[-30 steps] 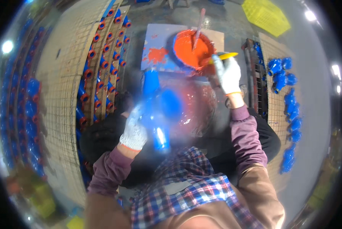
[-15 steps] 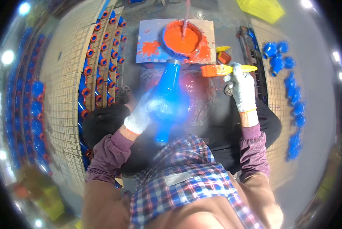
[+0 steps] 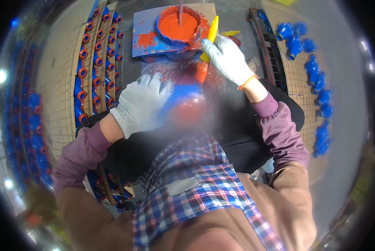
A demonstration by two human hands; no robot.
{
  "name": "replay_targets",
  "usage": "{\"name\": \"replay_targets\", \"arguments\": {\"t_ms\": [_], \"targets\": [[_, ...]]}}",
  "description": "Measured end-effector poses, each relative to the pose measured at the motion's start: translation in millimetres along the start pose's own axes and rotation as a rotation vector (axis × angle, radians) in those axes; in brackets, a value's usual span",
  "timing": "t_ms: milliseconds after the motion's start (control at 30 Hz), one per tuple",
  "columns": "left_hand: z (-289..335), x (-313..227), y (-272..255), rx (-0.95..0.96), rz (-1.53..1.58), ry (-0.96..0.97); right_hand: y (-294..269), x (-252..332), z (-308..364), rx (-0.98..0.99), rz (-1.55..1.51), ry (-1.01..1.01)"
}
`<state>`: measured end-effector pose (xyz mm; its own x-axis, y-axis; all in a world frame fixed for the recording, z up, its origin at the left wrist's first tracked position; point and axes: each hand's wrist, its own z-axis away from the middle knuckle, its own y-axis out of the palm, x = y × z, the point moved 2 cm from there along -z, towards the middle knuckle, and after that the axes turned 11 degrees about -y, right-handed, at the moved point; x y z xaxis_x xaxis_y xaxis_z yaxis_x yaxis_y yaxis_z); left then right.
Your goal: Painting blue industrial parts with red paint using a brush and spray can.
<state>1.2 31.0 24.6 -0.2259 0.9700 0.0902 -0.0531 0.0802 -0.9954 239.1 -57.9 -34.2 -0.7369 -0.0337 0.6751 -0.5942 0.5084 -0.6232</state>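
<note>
My left hand (image 3: 141,104), in a white knit glove, grips the left side of a blue, bulging pipe fitting (image 3: 185,94) above my lap. The fitting is blurred, and its lower part fades into a reddish smear. In my gloved right hand (image 3: 229,60) is a paintbrush with a yellow handle (image 3: 213,29), held upright with its bristles down. Its orange-red bristles (image 3: 201,72) are at the far end of the fitting; whether they touch it I cannot tell. Beyond stands a pot of red-orange paint (image 3: 178,26) with a stick (image 3: 181,10) in it.
The pot rests on a paint-spattered board (image 3: 142,28). Racks at left hold rows of blue fittings with red ends (image 3: 82,72). More blue fittings (image 3: 294,46) lie on the wire-mesh rack (image 3: 298,77) at right. A yellow-handled tool (image 3: 230,33) lies beside the board.
The brush has swung from level to upright and moved left and down to the fitting's far end. The fitting's far end has dropped closer to me. The whole view has shifted slightly.
</note>
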Motion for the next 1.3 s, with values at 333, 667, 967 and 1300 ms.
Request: {"name": "replay_targets", "arguments": {"t_ms": [333,667,967,1300], "targets": [[-1.6,1.9,-6.6,0.024,0.013,0.021,-3.9,40.7,14.9,-0.07,0.121,-0.269],[3.8,19.8,30.6,0.431,0.842,-0.403,-11.8,62.6,59.6,-0.2,-0.12,-0.266],[62.3,-3.8,105.2,0.56,2.518,-0.817,-16.5,50.4,88.5,-0.348,-0.519,-0.041],[39.3,-76.1,74.8,0.334,3.107,-0.603,22.5,27.0,105.4,-0.563,-0.959,0.183]]}}
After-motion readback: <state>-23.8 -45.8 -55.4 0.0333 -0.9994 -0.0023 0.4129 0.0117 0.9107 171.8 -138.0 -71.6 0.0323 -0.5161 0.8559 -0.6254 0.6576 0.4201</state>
